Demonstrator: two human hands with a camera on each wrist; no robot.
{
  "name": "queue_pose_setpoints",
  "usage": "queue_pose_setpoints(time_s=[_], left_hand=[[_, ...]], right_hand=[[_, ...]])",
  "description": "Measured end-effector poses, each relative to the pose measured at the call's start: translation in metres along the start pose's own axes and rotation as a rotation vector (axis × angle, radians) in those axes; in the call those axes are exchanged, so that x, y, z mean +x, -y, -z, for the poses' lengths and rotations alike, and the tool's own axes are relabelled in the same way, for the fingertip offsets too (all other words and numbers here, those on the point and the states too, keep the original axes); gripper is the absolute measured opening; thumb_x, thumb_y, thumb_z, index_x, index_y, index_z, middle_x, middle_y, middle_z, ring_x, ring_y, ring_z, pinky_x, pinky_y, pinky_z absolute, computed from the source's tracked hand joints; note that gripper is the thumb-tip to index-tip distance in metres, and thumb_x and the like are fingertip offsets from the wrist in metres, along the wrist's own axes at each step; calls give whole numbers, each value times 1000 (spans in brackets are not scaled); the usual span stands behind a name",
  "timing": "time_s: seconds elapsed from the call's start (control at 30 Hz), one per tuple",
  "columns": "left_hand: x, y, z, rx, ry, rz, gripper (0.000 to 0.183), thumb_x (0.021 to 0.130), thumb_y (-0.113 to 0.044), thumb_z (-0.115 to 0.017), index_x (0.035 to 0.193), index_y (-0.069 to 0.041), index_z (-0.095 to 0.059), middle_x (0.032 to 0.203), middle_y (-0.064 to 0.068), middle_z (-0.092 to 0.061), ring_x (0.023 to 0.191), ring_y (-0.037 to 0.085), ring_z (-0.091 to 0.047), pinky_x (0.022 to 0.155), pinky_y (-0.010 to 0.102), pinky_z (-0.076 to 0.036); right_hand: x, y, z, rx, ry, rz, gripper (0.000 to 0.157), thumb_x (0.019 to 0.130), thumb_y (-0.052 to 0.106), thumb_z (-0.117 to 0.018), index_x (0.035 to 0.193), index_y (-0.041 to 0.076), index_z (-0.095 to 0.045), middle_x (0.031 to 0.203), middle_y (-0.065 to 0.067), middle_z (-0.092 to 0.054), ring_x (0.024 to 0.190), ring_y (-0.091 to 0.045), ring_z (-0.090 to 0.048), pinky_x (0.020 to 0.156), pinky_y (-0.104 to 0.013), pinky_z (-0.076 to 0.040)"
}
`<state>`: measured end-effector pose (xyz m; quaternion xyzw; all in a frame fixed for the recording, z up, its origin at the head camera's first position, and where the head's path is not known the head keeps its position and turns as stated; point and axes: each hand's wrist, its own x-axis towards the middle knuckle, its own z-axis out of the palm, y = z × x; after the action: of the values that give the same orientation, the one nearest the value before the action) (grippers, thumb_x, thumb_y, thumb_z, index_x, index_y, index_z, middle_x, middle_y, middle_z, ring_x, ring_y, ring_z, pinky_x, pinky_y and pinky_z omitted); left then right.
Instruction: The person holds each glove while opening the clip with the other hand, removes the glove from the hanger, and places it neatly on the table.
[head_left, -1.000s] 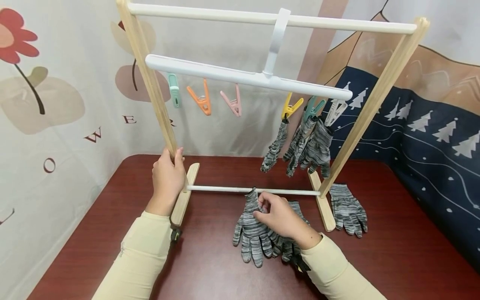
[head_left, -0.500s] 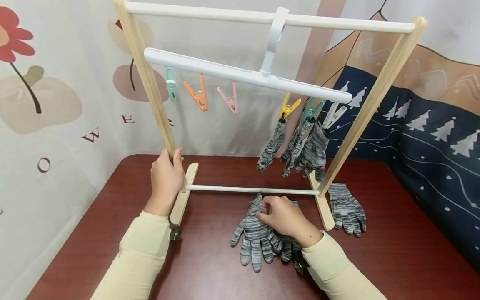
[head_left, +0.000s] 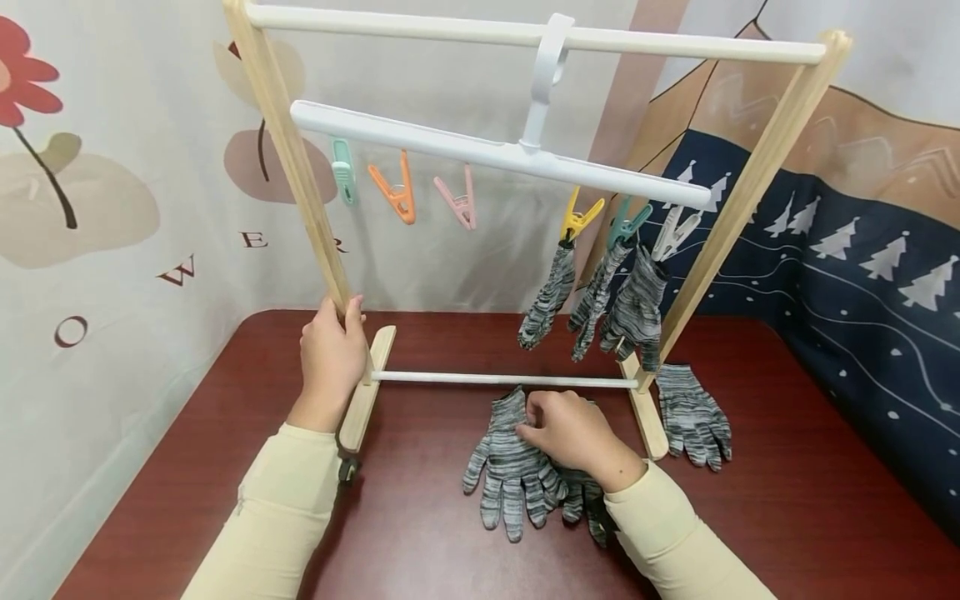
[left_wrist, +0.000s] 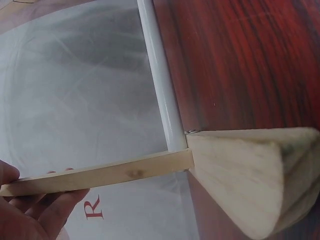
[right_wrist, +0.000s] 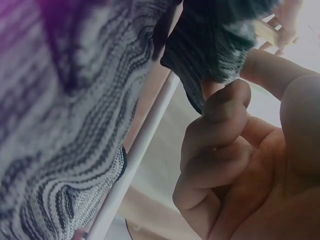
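Observation:
My left hand [head_left: 333, 358] grips the left wooden upright [head_left: 309, 200] of a drying rack, low down; the left wrist view shows fingers and thumb around the wooden bar [left_wrist: 125, 167]. Near the table's middle, my right hand [head_left: 573, 433] pinches the cuff side of a grey-and-black knit glove [head_left: 506, 467], whose fingers point toward me. In the right wrist view, thumb and fingertips pinch the dark knit glove [right_wrist: 215, 45]. Another striped glove [head_left: 581, 500] lies partly hidden beneath the right hand and wrist.
A tilted white hanger [head_left: 420, 137] hangs from the rack's top rod [head_left: 420, 25]. Yellow [head_left: 581, 218], teal [head_left: 628, 223] and white [head_left: 675, 233] clips carry gloves on its right side. Mint, orange and pink clips [head_left: 459, 200] hang bare at left. One glove [head_left: 693, 417] lies beside the right foot.
My right hand has shifted slightly right and down, with the pinched glove's cuff lower. The hanger's left end rose a little, and the hanging gloves swayed. My left hand keeps its grip.

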<state>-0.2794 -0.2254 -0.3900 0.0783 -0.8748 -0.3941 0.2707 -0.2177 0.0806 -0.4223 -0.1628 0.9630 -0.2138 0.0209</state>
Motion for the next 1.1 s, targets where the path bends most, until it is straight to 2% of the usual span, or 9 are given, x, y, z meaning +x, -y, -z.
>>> queue_pose_setpoints(time_s=[0.2,0.5,0.8,1.1], left_hand=[[-1,-3,1,7,2,2,40,106,-37,-47,113,-1,-62,101,18,-76,92,44,-70,78,57,-49],[1,-1,0,3,-12,0,38,105,-36,-48,113,-1,-63,100,18,-76,93,44,-70,79,58,-50],[1,2,-1,0,-4,-7,40,106,-37,-47,113,-1,-62,100,18,-76,92,43,-71,79,58,-50],[2,-1,-3,6,-9,-8,38,105,-36,-48,111,-1,-62,100,18,-76,93,44,-71,80,58,-50]], right_hand=[[0,0,3,5,-46,-5,26,87,31,-77,73,23,-57,61,11,-53,51,-10,-46,48,-29,-36],[0,2,8,58,-78,14,24,91,28,-73,73,22,-58,55,9,-47,47,-8,-41,46,-26,-31],[-1,3,14,108,-97,1,16,93,26,-71,81,20,-62,57,8,-51,46,-9,-43,46,-26,-33],[-1,0,21,157,-166,11,10,95,27,-68,91,19,-65,57,6,-52,47,-9,-44,45,-26,-35]])
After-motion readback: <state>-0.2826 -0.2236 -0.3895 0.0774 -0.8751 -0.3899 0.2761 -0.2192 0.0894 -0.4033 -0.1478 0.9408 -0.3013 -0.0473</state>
